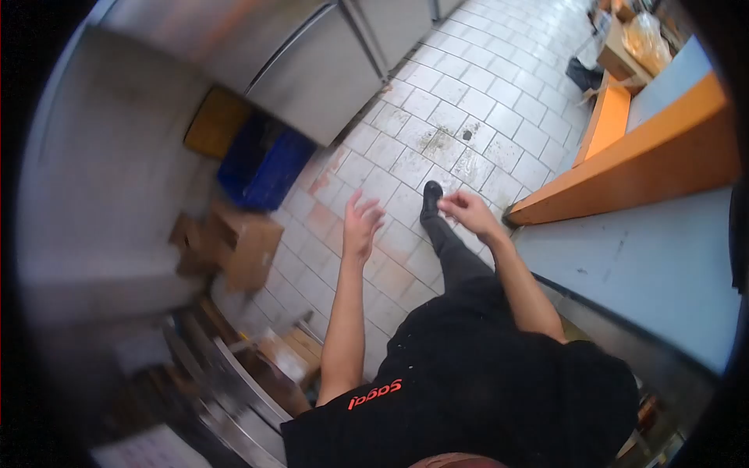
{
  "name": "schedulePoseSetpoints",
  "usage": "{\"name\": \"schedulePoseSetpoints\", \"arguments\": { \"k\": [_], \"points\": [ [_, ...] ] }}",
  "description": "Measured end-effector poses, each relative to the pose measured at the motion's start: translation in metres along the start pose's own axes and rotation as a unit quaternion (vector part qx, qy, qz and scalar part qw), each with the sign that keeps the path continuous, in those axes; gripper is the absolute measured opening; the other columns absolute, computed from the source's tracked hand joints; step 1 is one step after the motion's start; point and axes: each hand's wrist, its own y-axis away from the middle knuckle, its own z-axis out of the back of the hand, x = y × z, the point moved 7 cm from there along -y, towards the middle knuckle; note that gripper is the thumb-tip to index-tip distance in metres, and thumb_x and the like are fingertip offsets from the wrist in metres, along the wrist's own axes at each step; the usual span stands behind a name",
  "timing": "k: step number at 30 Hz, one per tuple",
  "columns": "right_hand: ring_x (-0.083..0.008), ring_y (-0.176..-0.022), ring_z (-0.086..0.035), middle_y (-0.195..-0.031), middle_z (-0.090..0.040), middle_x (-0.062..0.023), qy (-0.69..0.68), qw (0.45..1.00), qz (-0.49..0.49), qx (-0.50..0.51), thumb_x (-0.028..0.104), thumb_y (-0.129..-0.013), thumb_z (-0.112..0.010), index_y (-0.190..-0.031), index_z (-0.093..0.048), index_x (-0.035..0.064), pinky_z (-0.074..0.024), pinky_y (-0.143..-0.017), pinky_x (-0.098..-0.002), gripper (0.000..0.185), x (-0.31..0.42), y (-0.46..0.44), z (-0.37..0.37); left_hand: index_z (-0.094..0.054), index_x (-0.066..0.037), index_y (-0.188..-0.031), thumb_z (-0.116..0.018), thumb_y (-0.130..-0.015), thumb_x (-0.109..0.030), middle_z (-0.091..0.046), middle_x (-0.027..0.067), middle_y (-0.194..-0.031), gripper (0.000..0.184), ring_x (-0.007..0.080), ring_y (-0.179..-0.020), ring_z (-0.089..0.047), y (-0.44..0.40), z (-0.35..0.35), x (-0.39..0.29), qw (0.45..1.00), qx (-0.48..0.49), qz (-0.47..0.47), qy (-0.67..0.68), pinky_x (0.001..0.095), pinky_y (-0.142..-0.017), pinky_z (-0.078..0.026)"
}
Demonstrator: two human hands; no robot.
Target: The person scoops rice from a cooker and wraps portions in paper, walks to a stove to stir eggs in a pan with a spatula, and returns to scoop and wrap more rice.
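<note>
The person stands above a white tiled floor (pixel 499 121), both bare arms stretched forward. The left grip (pixel 361 230) is raised in the air; its fingers are apart from one another and a little curved. The right grip (pixel 470 214) is also in the air, at about the same level of reach, with its fingers bent and drawn close; whether the tips really meet, or have something small between them, I cannot tell.

The nearest thing to the left grip is an open cardboard box (pixel 256 248), to its left and slightly nearer to the body, well apart from the fingers. Farther ahead on that same side is a blue crate (pixel 253 175), and just behind the crate is a yellow object (pixel 214 121) which I cannot name. Ahead of the left grip, along the floor, runs a steel cabinet (pixel 312 101).

To the right of the right grip, near to it, begins an orange beam (pixel 624 171), bordering a pale blue surface (pixel 624 249). A black shoe (pixel 430 204) shows between the two grips, lower down, close to the right fingertips in view. Ahead of both grips, the tiles carry dark dirt (pixel 437 142). Far ahead on the right lies a yellowish plastic bag (pixel 646 43).
</note>
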Motion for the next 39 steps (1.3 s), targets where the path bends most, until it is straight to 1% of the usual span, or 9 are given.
{"name": "schedulePoseSetpoints", "arguments": {
  "k": [4,8,11,14,20,24,31,37,39],
  "points": [
    [-0.0161,-0.104,-0.06,-0.108,-0.065,-0.009,-0.112,0.973,0.165,0.115,0.032,-0.093,-0.065,-0.132,-0.05,0.0052,-0.0484,-0.088,-0.0319,0.05,0.143,-0.13,0.001,-0.013,-0.013,-0.151,-0.079,-0.08,-0.039,-0.036,0.0186,-0.144,0.101,0.0313,-0.128,-0.045,-0.181,-0.092,-0.074,0.977,0.172,-0.023,0.125,0.0472,-0.102,-0.042],
    [-0.0201,-0.115,-0.057,-0.12,-0.062,-0.0146,-0.242,0.948,0.158,0.136,0.035,-0.1,-0.053,-0.144,-0.033,0.0041,-0.0465,-0.096,-0.0372,0.057,0.283,-0.239,0.036,-0.008,-0.014,-0.151,-0.072,-0.083,-0.049,-0.032,0.0201,-0.147,0.1,0.034,-0.13,-0.043,-0.338,-0.147,-0.132,0.981,0.17,-0.069,0.057,0.0525,-0.103,-0.042],
    [-0.0252,-0.117,-0.057,-0.127,-0.058,-0.0199,-0.342,0.927,0.101,0.117,0.043,-0.101,-0.047,-0.147,-0.027,0.0043,-0.0486,-0.094,-0.041,0.063,0.344,-0.322,0.108,-0.009,-0.014,-0.151,-0.07,-0.084,-0.05,-0.033,0.0203,-0.147,0.097,0.0329,-0.128,-0.046,-0.445,-0.167,-0.164,0.998,0.047,-0.001,0.03,0.0517,-0.1,-0.045],
    [-0.0282,-0.116,-0.058,-0.127,-0.058,-0.0206,-0.277,0.951,0.123,0.06,0.036,-0.1,-0.051,-0.148,-0.025,0.0046,-0.0491,-0.094,-0.0401,0.063,0.385,-0.412,0.192,-0.013,-0.013,-0.149,-0.069,-0.085,-0.051,-0.033,0.0198,-0.146,0.093,0.0312,-0.124,-0.05,-0.568,-0.215,-0.179,0.997,0.074,0.019,0.016,0.0501,-0.098,-0.047],
    [-0.0263,-0.115,-0.06,-0.138,-0.048,-0.0215,-0.29,0.945,0.143,-0.039,0.005,-0.09,-0.065,-0.148,-0.024,0.0052,-0.0517,-0.093,-0.036,0.071,0.42,-0.629,0.36,-0.019,-0.011,-0.147,-0.066,-0.089,-0.047,-0.042,0.0188,-0.14,0.083,0.0306,-0.121,-0.052,-0.83,-0.387,-0.192,0.98,0.181,0.07,0.032,0.0472,-0.098,-0.047],
    [-0.0288,-0.108,-0.064,-0.143,-0.042,-0.0259,-0.371,0.886,0.125,-0.246,-0.005,-0.081,-0.07,-0.15,-0.02,0.0065,-0.056,-0.086,-0.0383,0.085,0.439,-0.695,0.522,-0.023,-0.009,-0.145,-0.067,-0.09,-0.042,-0.048,0.0166,-0.131,0.077,0.0285,-0.116,-0.056,-0.976,-0.53,-0.227,0.967,0.223,0.117,-0.033,0.0446,-0.094,-0.05],
    [-0.0169,-0.089,-0.062,-0.097,-0.061,-0.0077,-0.353,0.675,0.052,-0.646,0.009,-0.081,-0.073,-0.143,-0.031,0.0062,-0.0551,-0.072,-0.0363,0.075,0.388,-0.703,0.826,-0.027,-0.008,-0.143,-0.062,-0.095,-0.033,-0.054,0.0186,-0.127,0.064,0.0282,-0.105,-0.061,-1.212,-0.796,-0.25,0.901,0.374,0.132,-0.177,0.0425,-0.087,-0.053],
    [-0.0226,-0.111,-0.054,-0.119,-0.055,-0.0082,-0.477,0.558,0.05,-0.677,0.017,-0.086,-0.063,-0.154,-0.011,0.0115,-0.0446,-0.092,-0.0508,0.085,0.362,-0.809,1.056,-0.032,0.001,-0.141,-0.079,-0.078,-0.048,-0.058,0.0214,-0.119,0.092,0.0244,-0.089,-0.066,-1.464,-0.887,-0.174,0.905,0.209,0.154,-0.338,0.0354,-0.068,-0.053],
    [-0.0248,-0.116,-0.052,-0.124,-0.053,-0.0084,-0.43,0.617,0.042,-0.658,0.02,-0.087,-0.063,-0.154,-0.009,0.0127,-0.0452,-0.091,-0.0506,0.086,0.39,-0.881,1.159,-0.04,0.008,-0.136,-0.081,-0.074,-0.05,-0.061,0.0216,-0.106,0.095,0.0242,-0.075,-0.064,-1.539,-0.857,-0.136,0.885,0.126,0.211,-0.395,0.0328,-0.052,-0.051]
  ]
}}
